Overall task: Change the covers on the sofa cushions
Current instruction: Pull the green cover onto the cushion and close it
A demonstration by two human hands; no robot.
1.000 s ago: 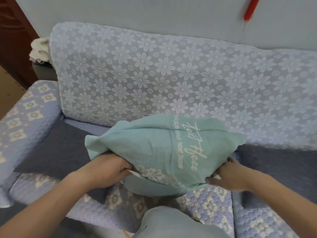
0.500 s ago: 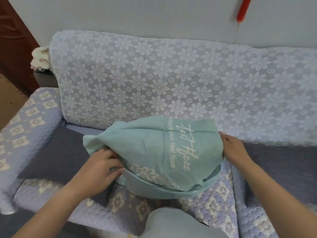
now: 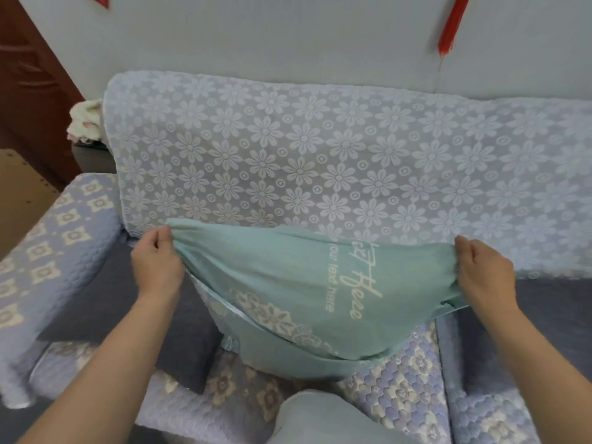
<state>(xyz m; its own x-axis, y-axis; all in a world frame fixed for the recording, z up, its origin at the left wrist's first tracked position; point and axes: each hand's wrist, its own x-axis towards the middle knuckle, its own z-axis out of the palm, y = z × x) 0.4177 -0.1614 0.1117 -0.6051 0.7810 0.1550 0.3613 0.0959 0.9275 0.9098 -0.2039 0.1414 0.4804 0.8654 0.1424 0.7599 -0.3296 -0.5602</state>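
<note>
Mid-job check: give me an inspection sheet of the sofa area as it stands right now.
Surface: sofa seat with a quilted floral pad; grey cushions either side.
Job's things: teal cover with white lettering, stretched over a floral cushion that shows at the open lower edge.
Clutter: pale bundle behind the sofa's left end.
Hands: left hand and right hand each pinch a top corner of the cover.
Cables: nothing seen.
Surroundings: daisy-lace backrest, pale wall, red hanging ornament, dark wooden door at left.

Matt teal cloth cover (image 3: 288,283), lacy floral sofa throw (image 3: 320,155), quilted seat fabric (image 3: 400,395).
</note>
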